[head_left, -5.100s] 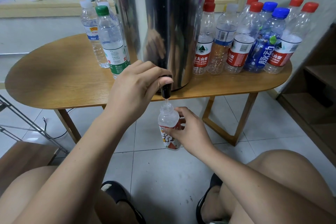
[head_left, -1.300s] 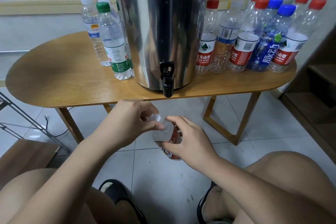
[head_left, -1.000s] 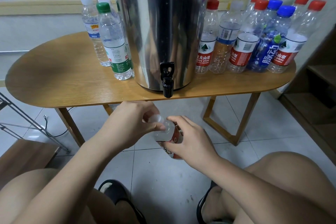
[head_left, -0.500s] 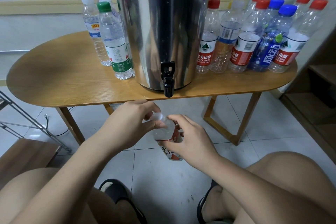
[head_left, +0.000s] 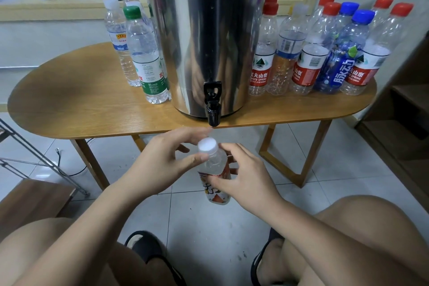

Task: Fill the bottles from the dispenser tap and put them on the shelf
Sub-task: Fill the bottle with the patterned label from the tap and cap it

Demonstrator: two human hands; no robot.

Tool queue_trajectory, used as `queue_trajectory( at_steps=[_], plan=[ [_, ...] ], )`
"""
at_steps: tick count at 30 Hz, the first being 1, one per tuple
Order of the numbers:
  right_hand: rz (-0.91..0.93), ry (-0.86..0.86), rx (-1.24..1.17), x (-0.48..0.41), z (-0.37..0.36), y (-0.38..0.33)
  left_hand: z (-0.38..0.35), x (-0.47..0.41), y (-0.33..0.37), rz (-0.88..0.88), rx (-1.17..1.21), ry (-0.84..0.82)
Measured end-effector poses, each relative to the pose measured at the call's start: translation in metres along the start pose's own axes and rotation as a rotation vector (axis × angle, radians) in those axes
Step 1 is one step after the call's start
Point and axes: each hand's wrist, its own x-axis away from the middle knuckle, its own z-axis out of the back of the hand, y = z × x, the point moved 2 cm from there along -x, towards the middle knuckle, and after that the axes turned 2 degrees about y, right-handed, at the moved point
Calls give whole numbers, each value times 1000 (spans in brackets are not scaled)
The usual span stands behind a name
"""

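Now, at centre frame, my right hand point(head_left: 246, 179) wraps the labelled body of the bottle point(head_left: 216, 165), held nearly upright in the air just below the tap point(head_left: 212, 111), its white cap point(head_left: 207, 145) on. My left hand point(head_left: 162, 162) sits beside it with fingers loosely spread, thumb tip touching the neck under the cap. At upper right, capped bottles point(head_left: 308, 53) crowd the table point(head_left: 81, 100) beside the dispenser point(head_left: 209, 30).
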Motion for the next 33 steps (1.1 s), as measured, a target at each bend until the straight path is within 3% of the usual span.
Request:
queue_trajectory(
  at_steps=[4,13,17,24,33],
  plan=[
    [-22,32,-79,-2,7,0,0,6,-15,142,162,-8],
    [-28,16,-85,-1,14,2,-44,18,-33,310,285,-322],
    [-11,5,-102,1,15,1,-50,15,-29,339,443,-270],
    [-24,-47,-206,-2,12,0,-34,17,-26,309,141,-116],
    [-43,-81,-200,-2,3,11,45,1,-23,351,265,265]
  ],
)
